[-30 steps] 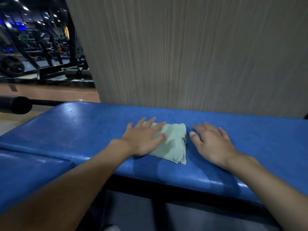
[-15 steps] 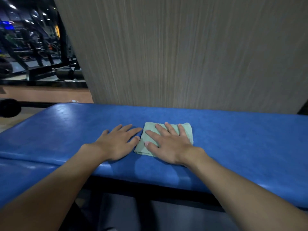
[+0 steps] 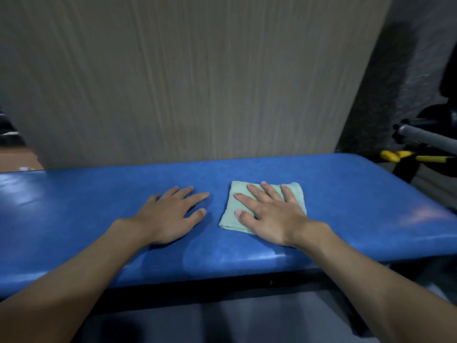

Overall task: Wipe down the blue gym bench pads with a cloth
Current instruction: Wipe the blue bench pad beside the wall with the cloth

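Left grip lay wide and flat on the blue padded surface, fingers straight and spread, holding nothing. It looked like a brace, placed there to steady the person leaning over the bench. A strip of bare pad separated it from the cloth. To its right, the pale green cloth sat folded into a rough square near the middle of the pad, closer to the front edge than to the back. Right grip covered most of it, palm down and opened wide, the fingers laid straight across the fabric and the thumb on its left part, pressing rather than pinching. That flat press probably served to spread force over the whole fold, so the cloth would drag evenly instead of bunching. Judging by the placement, the wipe was mid-pad, and the stretch towards the rounded right end seemed the next area to cover. Whether the pad on either side had already been wiped could not be told from its sheen. Behind the bench rose a grey wood-grain panel, close against the back edge, which would limit any push away from the body. Beyond the right end, well apart from the cloth, stood a grey bar and a yellow fitting of some other gym equipment, too blurred to identify further.
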### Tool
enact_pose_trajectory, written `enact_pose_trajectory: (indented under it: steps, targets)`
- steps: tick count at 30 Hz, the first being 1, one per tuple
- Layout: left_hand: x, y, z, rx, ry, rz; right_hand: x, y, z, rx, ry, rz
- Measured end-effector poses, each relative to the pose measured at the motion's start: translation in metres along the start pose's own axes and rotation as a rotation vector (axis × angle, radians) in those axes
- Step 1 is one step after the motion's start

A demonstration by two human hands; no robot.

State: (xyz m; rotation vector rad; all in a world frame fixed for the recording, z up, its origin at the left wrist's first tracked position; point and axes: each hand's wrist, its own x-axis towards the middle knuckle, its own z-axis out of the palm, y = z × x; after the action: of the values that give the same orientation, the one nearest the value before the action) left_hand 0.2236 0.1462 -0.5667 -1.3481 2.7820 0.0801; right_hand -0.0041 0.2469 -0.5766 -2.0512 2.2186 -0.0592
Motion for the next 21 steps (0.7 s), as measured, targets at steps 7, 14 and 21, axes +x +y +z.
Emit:
enact_pose_trajectory:
  steps: [7,14,21]
  targets:
    - [0.037,0.080,-0.001,0.035,0.006,0.139,-0.040,0.093,-0.007,0.012,0.052,0.177]
    - [0.062,0.176,-0.005,0.003,0.002,0.304,-0.087,0.189,-0.014,0.016,0.129,0.421]
    - [0.070,0.210,0.001,0.015,-0.062,0.322,-0.127,0.228,-0.005,0.109,0.257,0.637]
